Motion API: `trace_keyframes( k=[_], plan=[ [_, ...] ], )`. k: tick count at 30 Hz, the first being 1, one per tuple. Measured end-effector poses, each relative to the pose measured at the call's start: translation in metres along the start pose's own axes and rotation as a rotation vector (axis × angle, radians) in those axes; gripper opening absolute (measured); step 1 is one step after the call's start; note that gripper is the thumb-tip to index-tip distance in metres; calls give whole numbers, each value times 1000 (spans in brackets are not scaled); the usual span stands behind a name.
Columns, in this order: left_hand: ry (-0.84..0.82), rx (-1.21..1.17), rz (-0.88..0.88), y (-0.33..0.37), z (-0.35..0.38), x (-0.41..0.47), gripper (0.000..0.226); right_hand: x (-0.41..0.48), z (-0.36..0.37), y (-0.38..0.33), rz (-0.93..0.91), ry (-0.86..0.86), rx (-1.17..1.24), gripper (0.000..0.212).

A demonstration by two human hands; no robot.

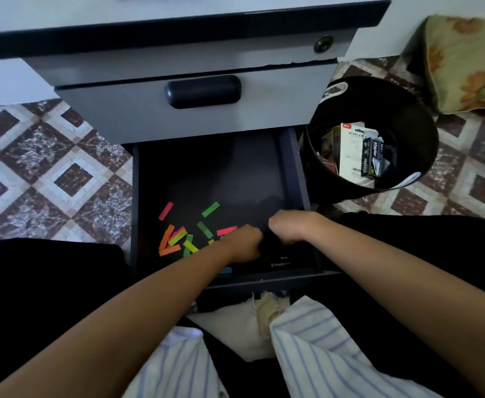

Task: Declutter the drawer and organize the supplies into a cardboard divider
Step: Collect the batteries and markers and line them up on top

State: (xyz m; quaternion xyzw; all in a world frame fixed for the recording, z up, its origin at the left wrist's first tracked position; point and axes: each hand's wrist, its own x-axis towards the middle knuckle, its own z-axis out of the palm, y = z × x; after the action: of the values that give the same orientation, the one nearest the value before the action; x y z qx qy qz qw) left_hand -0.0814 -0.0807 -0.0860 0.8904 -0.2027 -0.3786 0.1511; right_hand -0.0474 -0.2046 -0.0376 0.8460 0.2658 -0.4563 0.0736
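One open drawer (291, 168) sits mid-frame below one shut drawer (114, 110) with one black handle (203, 91). At least ten coloured paper strips (210, 209) lie in its lower left; others may be hidden. Two hands reach in: left hand (245, 242), right hand (288, 225). One black bin (393, 104) at right holds two stapler packs (371, 160). One flowered cushion (465, 61) lies upper right.

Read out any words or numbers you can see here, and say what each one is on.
"STAPLER": white card in the black bin.
"stapler", twice, one with "10": black box against that card.
Red tag on the card's top corner, barcode lower down: too small to read.
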Motion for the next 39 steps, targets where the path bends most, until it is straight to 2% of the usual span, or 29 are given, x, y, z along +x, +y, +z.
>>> trace_keyframes(
  k=[4,8,13,15,20,22,26,32,36,39],
  plan=[
    [34,-62,-29,-24,-13,-5,22,5,14,-7,-8,-138,-121,31],
    [76,-81,-58,-34,-19,-9,25,9,23,-11,20,-116,-176,34],
    [36,-120,-52,-29,-13,-9,24,11,26,-11,34,-114,-178,33],
    [25,-114,-30,-21,-10,-7,21,7,21,-8,34,-40,-131,31],
    [-27,-77,13,7,1,5,23,-12,-17,5,75,332,74,18],
    [-76,-76,44,19,4,11,22,-20,-30,13,69,424,216,12],
    [-165,-62,26,36,9,24,23,-32,-38,21,33,496,440,11],
    [-279,-19,-49,42,7,33,22,-33,-35,25,12,520,546,11],
    [-307,27,-48,41,6,29,23,-40,-40,25,-14,544,636,12],
    [-258,-55,-43,35,-4,23,21,-51,-51,25,-41,612,707,12]
  ],
)
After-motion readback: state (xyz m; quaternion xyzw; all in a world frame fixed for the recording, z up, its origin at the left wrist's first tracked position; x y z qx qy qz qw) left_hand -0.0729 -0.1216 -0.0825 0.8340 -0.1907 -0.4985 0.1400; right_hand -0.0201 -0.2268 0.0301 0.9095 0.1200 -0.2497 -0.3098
